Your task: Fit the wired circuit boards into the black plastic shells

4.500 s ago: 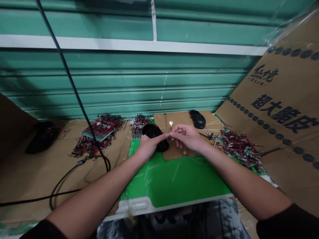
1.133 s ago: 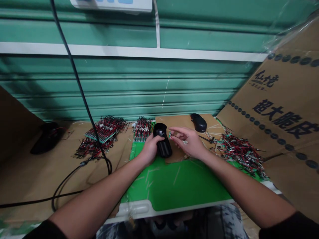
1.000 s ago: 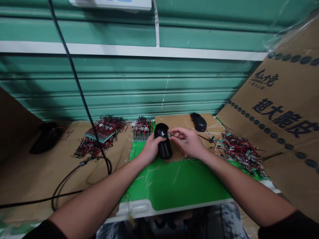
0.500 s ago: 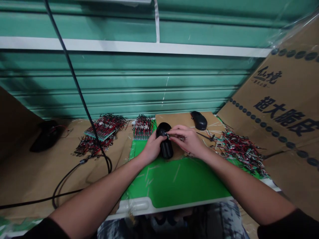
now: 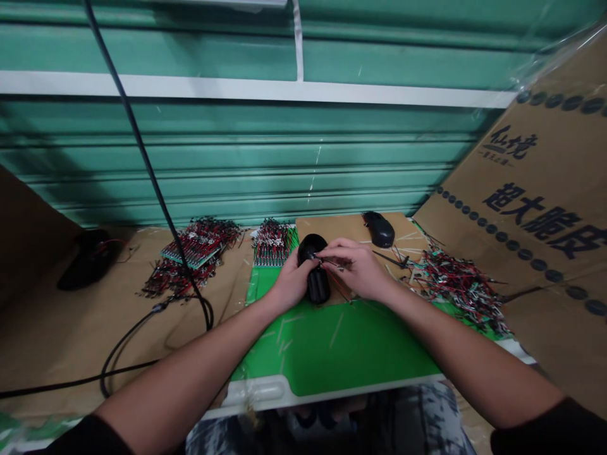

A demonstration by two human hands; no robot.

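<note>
A long, glossy black plastic housing (image 5: 318, 287) with rounded ends stands in the middle of the work surface. My left hand (image 5: 291, 282) is closed on its left side, thumb laid across the middle and the other fingers mostly hidden. From the right, my right hand (image 5: 356, 268) pinches a small wired part (image 5: 318, 256) against the housing, at the left thumb's tip. Thin red and dark wires (image 5: 339, 276) trail below the right fingers. The part's details are too small to make out.
Beneath lies a green board (image 5: 360, 347) with a white edge. Wired circuit boards form piles at left (image 5: 194, 249), centre (image 5: 271, 243) and right (image 5: 462, 287). A computer mouse (image 5: 379, 229) sits behind my right hand. A black cable (image 5: 142, 142) hangs at left; a printed cardboard sheet (image 5: 545, 208) stands at right.
The housing and my left hand have shifted very slightly down and right. The right fingers have moved a little, and the wires beneath them show more plainly.
</note>
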